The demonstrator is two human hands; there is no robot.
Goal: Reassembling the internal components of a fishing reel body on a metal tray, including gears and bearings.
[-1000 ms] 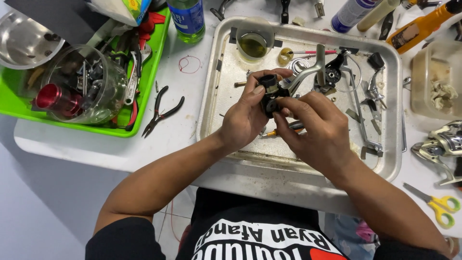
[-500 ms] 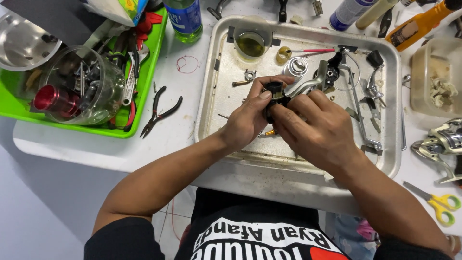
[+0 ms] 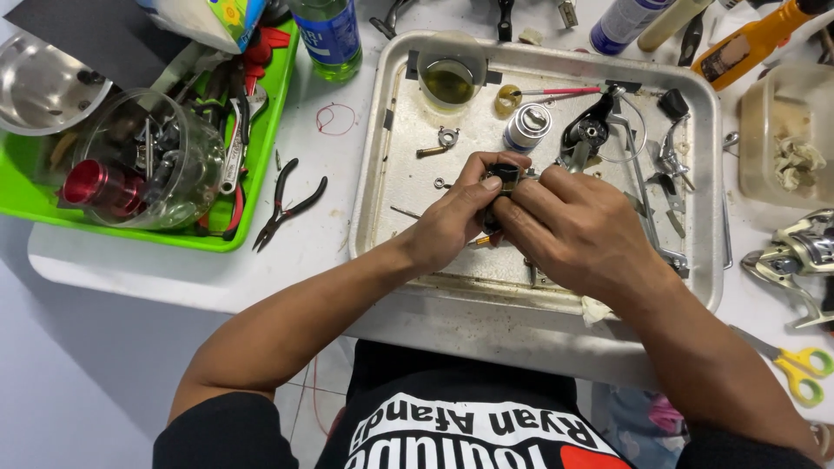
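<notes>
Together, the left hand (image 3: 452,221) and right hand (image 3: 578,230) pinch a small dark reel part (image 3: 504,176) between closed fingertips, over the metal tray (image 3: 391,174); a silver spool (image 3: 527,127) stands just beyond the fingers.

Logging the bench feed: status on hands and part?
Left hand and right hand both pinch small dark part over metal tray. Loose parts around; nothing blocking.
</notes>
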